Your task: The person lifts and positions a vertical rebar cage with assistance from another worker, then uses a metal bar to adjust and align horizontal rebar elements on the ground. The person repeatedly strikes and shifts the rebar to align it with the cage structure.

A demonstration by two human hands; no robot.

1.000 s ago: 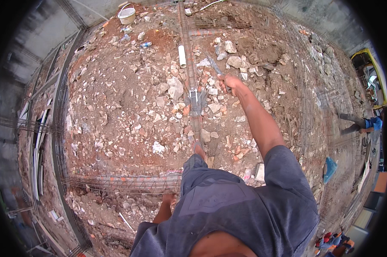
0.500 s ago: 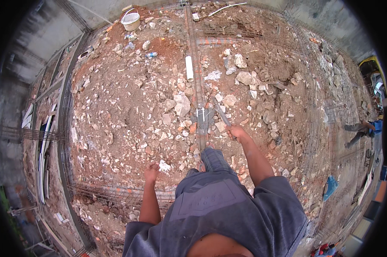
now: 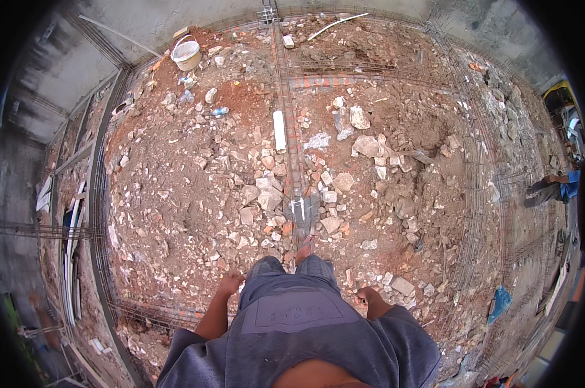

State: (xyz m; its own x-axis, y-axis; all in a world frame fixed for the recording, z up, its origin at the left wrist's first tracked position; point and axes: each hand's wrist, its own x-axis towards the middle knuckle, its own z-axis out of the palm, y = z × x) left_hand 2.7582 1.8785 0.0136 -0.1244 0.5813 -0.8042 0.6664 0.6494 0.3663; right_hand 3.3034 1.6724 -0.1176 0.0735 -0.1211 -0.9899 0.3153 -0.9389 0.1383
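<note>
My left hand (image 3: 231,282) hangs beside my left thigh, its fingers loosely bent and a little apart, with nothing visible in it. On the other side, my right hand (image 3: 368,295) is low beside my right hip, fingers curled closed. What it holds, if anything, is hidden by the hand and sleeve. Below me runs a narrow reinforcing-bar beam line (image 3: 292,139) with brick edging. A small white and grey fitting (image 3: 298,207) lies on it just ahead of my feet. Broken stones (image 3: 267,196) and rubble lie on both sides, and a white pipe piece (image 3: 279,131) rests along the bars.
A white bucket (image 3: 186,55) stands at the far left near the wall. Steel bar cages (image 3: 470,194) cross the ground at right, with a concrete beam (image 3: 97,168) at left. A blue sheet piece (image 3: 499,304) lies at right. Another person (image 3: 554,186) is at the far right.
My right hand has drawn back from ahead of me to my hip; the long dark tool it held is out of sight. My left hand has come closer to my thigh. The view has shifted.
</note>
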